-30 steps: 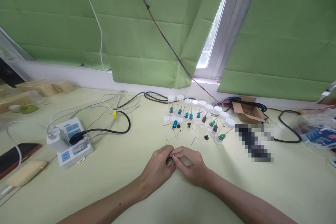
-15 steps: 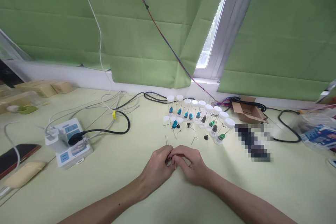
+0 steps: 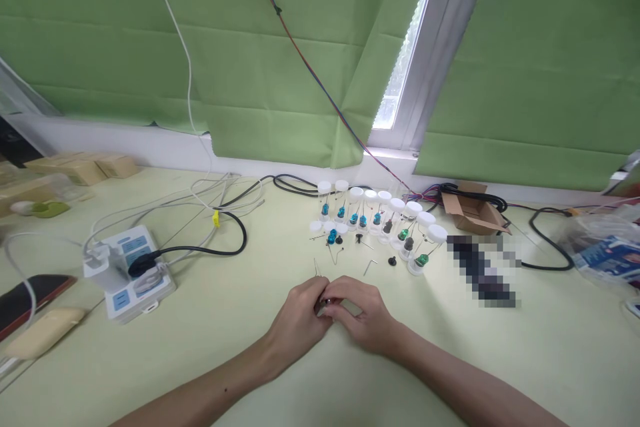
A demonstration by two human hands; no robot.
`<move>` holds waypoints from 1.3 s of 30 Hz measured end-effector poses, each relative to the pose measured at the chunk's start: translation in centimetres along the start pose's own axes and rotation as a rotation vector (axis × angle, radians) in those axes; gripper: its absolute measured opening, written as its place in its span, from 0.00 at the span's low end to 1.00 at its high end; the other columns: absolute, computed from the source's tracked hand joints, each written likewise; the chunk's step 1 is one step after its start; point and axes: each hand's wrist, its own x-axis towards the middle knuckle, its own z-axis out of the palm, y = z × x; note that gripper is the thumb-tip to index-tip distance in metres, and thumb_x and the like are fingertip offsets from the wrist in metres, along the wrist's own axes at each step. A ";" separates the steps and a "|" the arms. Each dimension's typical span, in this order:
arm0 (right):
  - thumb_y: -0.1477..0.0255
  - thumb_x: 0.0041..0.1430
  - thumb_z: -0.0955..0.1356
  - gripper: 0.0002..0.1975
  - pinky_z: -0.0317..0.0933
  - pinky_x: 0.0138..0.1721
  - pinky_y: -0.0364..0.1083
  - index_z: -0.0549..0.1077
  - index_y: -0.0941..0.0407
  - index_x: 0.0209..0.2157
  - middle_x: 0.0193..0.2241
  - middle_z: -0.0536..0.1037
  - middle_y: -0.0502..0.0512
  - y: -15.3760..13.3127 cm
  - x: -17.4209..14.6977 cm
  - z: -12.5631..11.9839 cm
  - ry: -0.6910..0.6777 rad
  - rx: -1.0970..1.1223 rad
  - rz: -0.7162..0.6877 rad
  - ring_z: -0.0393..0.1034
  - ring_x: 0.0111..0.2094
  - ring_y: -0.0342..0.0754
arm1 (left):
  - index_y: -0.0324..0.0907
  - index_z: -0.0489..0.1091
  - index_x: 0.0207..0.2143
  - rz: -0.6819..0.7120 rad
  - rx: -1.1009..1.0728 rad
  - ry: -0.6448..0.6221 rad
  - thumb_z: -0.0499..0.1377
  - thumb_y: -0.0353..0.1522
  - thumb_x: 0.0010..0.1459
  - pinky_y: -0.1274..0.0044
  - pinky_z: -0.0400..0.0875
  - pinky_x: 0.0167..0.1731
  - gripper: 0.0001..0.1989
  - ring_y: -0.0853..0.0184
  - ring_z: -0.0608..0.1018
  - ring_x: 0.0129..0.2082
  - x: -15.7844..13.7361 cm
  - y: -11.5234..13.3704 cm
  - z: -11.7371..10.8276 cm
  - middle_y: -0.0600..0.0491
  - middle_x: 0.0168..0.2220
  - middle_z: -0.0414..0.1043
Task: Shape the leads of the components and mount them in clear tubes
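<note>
My left hand (image 3: 303, 310) and my right hand (image 3: 361, 312) meet over the table, fingertips pinched together. Between them shows a small dark, shiny part (image 3: 327, 302), mostly covered by the fingers; its kind is unclear. A thin bent wire (image 3: 316, 267) rises just beyond my left fingers. Farther back lie a blue piece (image 3: 331, 236), a bent wire (image 3: 336, 255), a hex key (image 3: 370, 265) and a black disc-shaped part with a stem (image 3: 393, 261). Behind these, several clear tubes with white caps (image 3: 437, 234) stand in a curved row, holding blue, green or dark pieces.
A white power strip (image 3: 135, 307) with plugs and cables sits at left, near a phone (image 3: 35, 303) and a beige oblong object (image 3: 47, 332). An open cardboard box (image 3: 473, 217), black cables and a plastic bag (image 3: 607, 253) are at right. Green blinds (image 3: 280, 80) hang behind.
My fingertips have shifted slightly, and the small dark part between them shows more clearly. Both hands stay in about the same place; the view has moved very little.
</note>
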 end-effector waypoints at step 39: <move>0.74 0.62 0.69 0.02 0.70 0.31 0.43 0.73 0.55 0.34 0.28 0.78 0.54 0.6 -0.5 0.6 0.069 -0.082 -0.098 0.74 0.29 0.46 | 0.43 0.57 0.26 0.043 0.018 -0.051 0.49 0.19 0.47 0.80 0.58 0.23 0.10 0.70 0.65 0.23 -0.1 -0.3 0.1 0.57 0.25 0.64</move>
